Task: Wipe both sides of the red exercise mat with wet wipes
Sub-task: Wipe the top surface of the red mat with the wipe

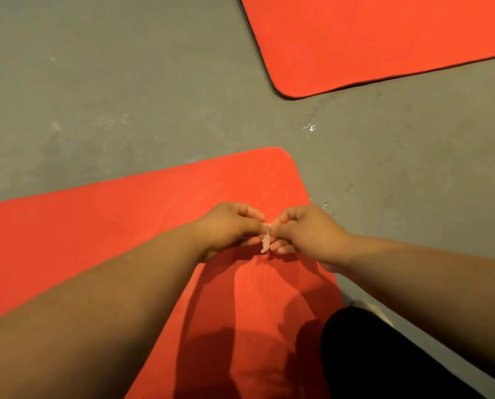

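A red exercise mat (142, 203) lies flat on the grey floor below me, its rounded far corner near the middle of the view. Above its right part my left hand (226, 228) and my right hand (309, 234) meet fingertip to fingertip. Both pinch a small, scrunched pale wet wipe (265, 241) that hangs down between them. The wipe is held in the air, apart from the mat's surface.
A second red mat (384, 38) with a dark edge lies at the upper right. Grey floor (111, 82) separates the two mats, with small shiny wet spots (311, 126). My dark-clothed knee (364, 349) rests at the near mat's right edge.
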Demonstrator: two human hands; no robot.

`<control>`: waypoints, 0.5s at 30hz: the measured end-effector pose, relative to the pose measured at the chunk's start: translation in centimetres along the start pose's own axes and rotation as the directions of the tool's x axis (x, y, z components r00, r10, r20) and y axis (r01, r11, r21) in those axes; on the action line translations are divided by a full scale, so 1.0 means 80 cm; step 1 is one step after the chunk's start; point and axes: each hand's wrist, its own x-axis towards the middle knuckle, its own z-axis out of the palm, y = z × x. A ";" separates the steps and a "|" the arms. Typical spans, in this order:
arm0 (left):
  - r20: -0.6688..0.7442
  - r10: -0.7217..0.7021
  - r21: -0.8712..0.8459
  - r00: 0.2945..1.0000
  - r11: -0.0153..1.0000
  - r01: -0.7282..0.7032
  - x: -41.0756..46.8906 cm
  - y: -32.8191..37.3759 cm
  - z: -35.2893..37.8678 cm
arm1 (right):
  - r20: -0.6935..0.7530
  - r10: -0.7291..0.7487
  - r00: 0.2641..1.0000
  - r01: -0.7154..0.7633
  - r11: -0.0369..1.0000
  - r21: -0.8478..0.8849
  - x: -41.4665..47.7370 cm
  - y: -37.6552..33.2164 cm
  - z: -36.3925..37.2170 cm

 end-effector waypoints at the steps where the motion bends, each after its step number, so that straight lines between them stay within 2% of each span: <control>1: -0.020 0.027 0.069 0.999 0.997 -0.025 0.008 0.003 -0.002 | -0.005 0.008 1.000 -0.008 1.000 -0.011 0.008 0.001 -0.001; 3: -0.161 0.167 0.304 0.973 0.946 -0.112 0.032 0.010 -0.015 | -0.052 0.009 0.999 -0.012 0.998 -0.060 0.027 0.004 -0.011; 4: -0.250 0.290 0.475 0.924 0.868 -0.144 0.045 0.012 -0.026 | -0.095 -0.013 0.995 0.003 0.995 -0.100 0.036 0.006 -0.019; 5: -0.301 0.431 0.669 0.851 0.731 -0.134 0.056 0.014 -0.039 | -0.150 -0.062 0.987 0.036 0.985 -0.168 0.045 0.009 -0.029; 6: -0.275 0.534 0.819 0.800 0.566 -0.096 0.064 0.013 -0.050 | -0.203 -0.131 0.970 0.074 0.961 -0.267 0.053 0.012 -0.040; 7: -0.190 0.574 0.899 0.796 0.427 -0.093 0.069 0.006 -0.057 | -0.245 -0.206 0.947 0.102 0.920 -0.379 0.059 0.014 -0.050; 8: -0.095 0.569 0.937 0.817 0.327 -0.119 0.071 -0.006 -0.060 | -0.267 -0.265 0.927 0.113 0.873 -0.474 0.063 0.017 -0.059; 10: 0.013 0.566 0.960 0.824 0.224 -0.169 0.060 -0.041 -0.055 | -0.240 -0.323 0.915 0.135 0.808 -0.574 0.063 0.026 -0.069; 12: 0.079 0.607 0.962 0.790 0.163 -0.221 0.039 -0.072 -0.051 | -0.175 -0.350 0.920 0.174 0.766 -0.618 0.060 0.034 -0.071; 15: 0.250 0.598 0.946 0.761 0.016 -0.323 0.024 -0.085 -0.059 | -0.072 -0.418 0.906 0.265 0.690 -0.673 0.057 0.043 -0.064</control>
